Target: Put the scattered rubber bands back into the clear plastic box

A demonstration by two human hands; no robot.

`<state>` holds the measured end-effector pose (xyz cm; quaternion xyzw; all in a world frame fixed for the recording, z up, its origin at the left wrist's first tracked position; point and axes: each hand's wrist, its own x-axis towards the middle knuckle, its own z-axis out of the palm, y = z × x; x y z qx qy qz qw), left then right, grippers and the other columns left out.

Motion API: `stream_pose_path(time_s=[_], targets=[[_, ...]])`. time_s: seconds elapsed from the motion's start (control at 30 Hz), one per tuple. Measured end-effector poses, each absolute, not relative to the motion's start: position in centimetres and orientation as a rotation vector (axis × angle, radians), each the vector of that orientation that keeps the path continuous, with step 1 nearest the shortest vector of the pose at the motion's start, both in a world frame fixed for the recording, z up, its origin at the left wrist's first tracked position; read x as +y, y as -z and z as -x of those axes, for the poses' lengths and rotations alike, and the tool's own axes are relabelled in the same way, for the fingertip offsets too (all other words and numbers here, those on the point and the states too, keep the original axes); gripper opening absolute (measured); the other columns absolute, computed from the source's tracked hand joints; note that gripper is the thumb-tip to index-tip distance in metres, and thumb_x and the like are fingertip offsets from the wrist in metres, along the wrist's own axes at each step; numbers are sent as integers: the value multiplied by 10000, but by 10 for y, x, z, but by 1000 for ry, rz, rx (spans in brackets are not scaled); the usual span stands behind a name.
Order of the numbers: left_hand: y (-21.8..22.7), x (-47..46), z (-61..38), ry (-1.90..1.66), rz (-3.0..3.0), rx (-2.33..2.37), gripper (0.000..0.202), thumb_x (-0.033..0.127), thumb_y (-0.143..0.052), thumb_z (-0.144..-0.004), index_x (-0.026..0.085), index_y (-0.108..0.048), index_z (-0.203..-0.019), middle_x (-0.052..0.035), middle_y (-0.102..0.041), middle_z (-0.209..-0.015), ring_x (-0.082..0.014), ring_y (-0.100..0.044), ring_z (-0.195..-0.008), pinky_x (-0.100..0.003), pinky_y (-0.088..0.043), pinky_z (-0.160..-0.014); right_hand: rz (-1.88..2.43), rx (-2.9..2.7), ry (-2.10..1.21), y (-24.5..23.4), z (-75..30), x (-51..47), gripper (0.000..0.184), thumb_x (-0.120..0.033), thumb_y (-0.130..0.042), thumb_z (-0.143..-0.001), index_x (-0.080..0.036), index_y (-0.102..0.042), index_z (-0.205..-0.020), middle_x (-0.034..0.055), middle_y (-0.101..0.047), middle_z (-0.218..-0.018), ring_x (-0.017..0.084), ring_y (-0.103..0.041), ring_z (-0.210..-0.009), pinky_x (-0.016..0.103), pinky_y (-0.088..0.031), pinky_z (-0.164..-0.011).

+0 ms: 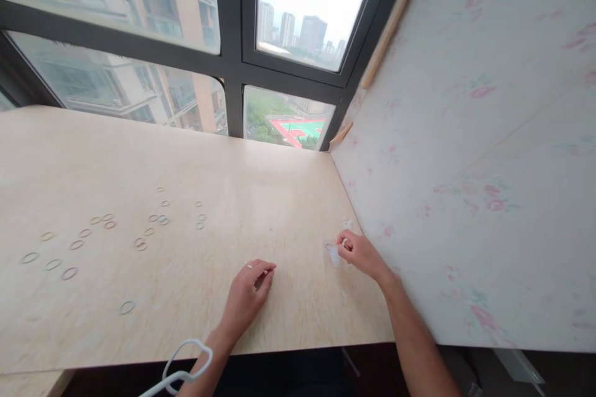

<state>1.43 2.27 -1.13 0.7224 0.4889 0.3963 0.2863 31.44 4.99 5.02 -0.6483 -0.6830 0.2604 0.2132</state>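
My left hand (249, 294) rests on the pale wooden tabletop (195, 285) near its front edge, fingers curled in with a thin pale band across the fingers. My right hand (361, 254) lies further right, close to the wall, its fingers pinched on a small clear plastic bag (333, 254) that lies flat on the table. Several small rubber bands (158, 219) in faint colours are scattered over the left half of the table, well to the left of both hands. A tiny pale scrap (347, 223) lies just beyond my right hand.
A floral-papered wall (465, 167) runs along the table's right side. A dark-framed window (233, 68) stands behind the table. A white plastic hanger (184, 369) shows below the front edge by my left wrist.
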Motion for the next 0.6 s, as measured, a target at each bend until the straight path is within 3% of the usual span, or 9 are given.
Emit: stream_pose_path(time_s=[0.17, 0.37, 0.6], targets=[[9, 22, -15, -1067, -1927, 1323, 175, 242, -475, -877, 216, -648, -879, -40, -680, -863, -184, -638, -797, -310, -523, -704, 1778, -1911, -577, -44, -313, 46, 139, -315, -481, -860, -218, -578, -841, -91, -431, -455, 111, -455, -435, 214, -310, -490], [9, 22, -15, -1068, -1888, 1319, 176, 243, -483, -874, 208, -655, -888, -48, -682, -868, -186, -632, -811, -312, -512, -713, 1698, -1861, -461, -46, -309, 31, 176, -332, -481, -880, -205, -592, -832, -94, -324, -474, 97, -353, -435, 217, -279, -463], [2, 19, -11, -1133, -1589, 1278, 182, 292, -532, -859, 189, -682, -874, -48, -692, -849, -173, -633, -777, -287, -497, -697, 1492, -1904, -475, -19, -273, 0, 218, -354, -480, -907, -187, -617, -871, -89, -326, -500, 89, -352, -434, 206, -301, -458]])
